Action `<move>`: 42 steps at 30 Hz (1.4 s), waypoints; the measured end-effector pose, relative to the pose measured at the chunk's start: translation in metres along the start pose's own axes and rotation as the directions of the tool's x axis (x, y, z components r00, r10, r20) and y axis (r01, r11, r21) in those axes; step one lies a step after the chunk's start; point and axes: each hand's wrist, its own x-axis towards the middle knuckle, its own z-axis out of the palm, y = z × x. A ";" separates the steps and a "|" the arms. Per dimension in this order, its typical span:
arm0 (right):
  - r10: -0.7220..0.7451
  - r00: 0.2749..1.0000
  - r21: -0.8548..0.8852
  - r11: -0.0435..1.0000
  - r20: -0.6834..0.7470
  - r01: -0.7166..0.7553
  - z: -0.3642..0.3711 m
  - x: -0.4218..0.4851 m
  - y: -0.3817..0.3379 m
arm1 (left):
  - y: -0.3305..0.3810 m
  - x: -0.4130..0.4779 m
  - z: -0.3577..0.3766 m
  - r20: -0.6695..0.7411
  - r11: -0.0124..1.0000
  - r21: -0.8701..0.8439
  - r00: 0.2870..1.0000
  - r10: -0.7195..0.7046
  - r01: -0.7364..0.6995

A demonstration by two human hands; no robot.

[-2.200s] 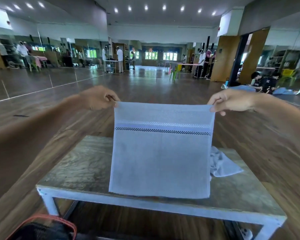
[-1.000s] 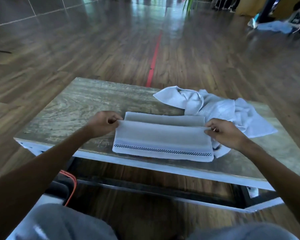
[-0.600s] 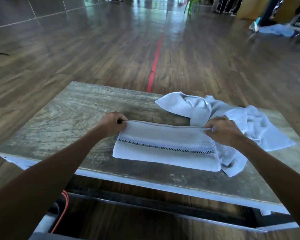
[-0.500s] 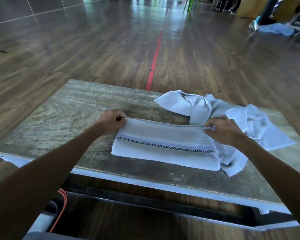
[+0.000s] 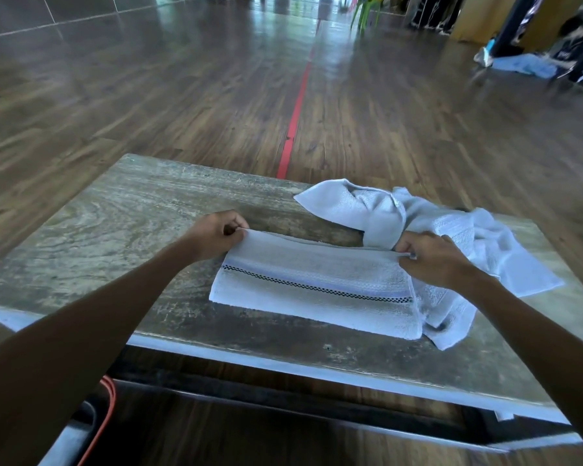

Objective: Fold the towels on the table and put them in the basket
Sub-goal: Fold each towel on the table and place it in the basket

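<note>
Lowered from mid-air, our folded towel lies near the front edge of the worktop; our left grip and right grip pinch its far corners, where such soft, limp cloth likely handles best.

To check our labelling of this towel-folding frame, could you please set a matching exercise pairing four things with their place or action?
Things:
1. Left hand
2. Right hand
3. Crumpled white cloth towel
4. Thin red floor line

States:
A. Heaped on the right side of the grey wooden table
B. Pinches the far right corner of the folded white striped towel
C. Runs away beyond the table's far edge
D. Pinches the folded towel's far left corner

Pairs: 1-D, 2-B, 3-A, 4-C
</note>
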 end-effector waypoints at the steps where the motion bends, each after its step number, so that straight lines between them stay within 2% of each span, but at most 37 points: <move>1: -0.006 1.000 -0.002 1.000 0.005 0.006 0.001 0.000 0.000 | 0.001 0.001 0.000 0.004 1.000 0.020 1.000 -0.002 0.002; 6: -0.006 1.000 0.038 0.999 0.013 0.006 -0.008 -0.006 -0.004 | 0.006 -0.001 -0.011 0.077 0.997 0.077 0.997 -0.025 0.019; 9: 0.022 1.000 0.089 0.996 0.001 -0.022 -0.021 -0.015 -0.007 | 0.020 -0.011 -0.028 0.121 0.983 0.177 0.992 0.034 -0.055; 12: 0.059 0.997 0.411 0.908 0.054 -0.076 -0.046 -0.031 -0.013 | 0.042 -0.029 -0.051 0.093 0.975 0.186 0.990 0.109 -0.125; 14: 0.058 0.993 0.526 0.844 0.105 -0.105 -0.070 -0.049 -0.019 | 0.058 -0.047 -0.069 0.039 0.982 0.134 0.991 0.130 -0.134; 19: -0.062 0.968 0.524 0.849 0.243 -0.077 -0.118 -0.094 -0.030 | 0.094 -0.102 -0.100 0.095 0.985 0.063 0.984 0.153 -0.159; 22: -0.094 0.960 0.380 0.925 0.263 -0.014 -0.133 -0.117 -0.036 | 0.107 -0.126 -0.108 0.109 0.986 0.045 0.982 0.154 -0.160; 24: -0.079 0.968 0.282 0.959 0.239 0.009 -0.143 -0.130 -0.041 | 0.116 -0.137 -0.114 0.086 0.986 0.035 0.983 0.160 -0.163; 28: -0.073 0.987 0.267 0.963 0.144 0.032 -0.168 -0.149 -0.047 | 0.140 -0.149 -0.129 0.044 0.982 0.063 0.983 0.178 -0.180; 33: -0.046 0.998 0.428 0.902 -0.033 0.056 -0.192 -0.170 -0.033 | 0.164 -0.161 -0.150 -0.062 0.978 0.085 0.978 0.197 -0.192; 37: -0.008 0.977 0.483 0.869 -0.211 0.112 -0.195 -0.180 -0.034 | 0.175 -0.161 -0.155 -0.146 0.970 0.059 0.959 0.244 -0.237; 40: -0.005 0.986 0.553 0.828 -0.166 0.098 -0.190 -0.182 -0.030 | 0.182 -0.162 -0.151 -0.166 0.968 0.037 0.954 0.251 -0.248; 42: 0.017 0.987 0.530 0.845 -0.160 0.072 -0.185 -0.182 -0.026 | 0.184 -0.163 -0.149 -0.149 0.969 0.067 0.958 0.246 -0.239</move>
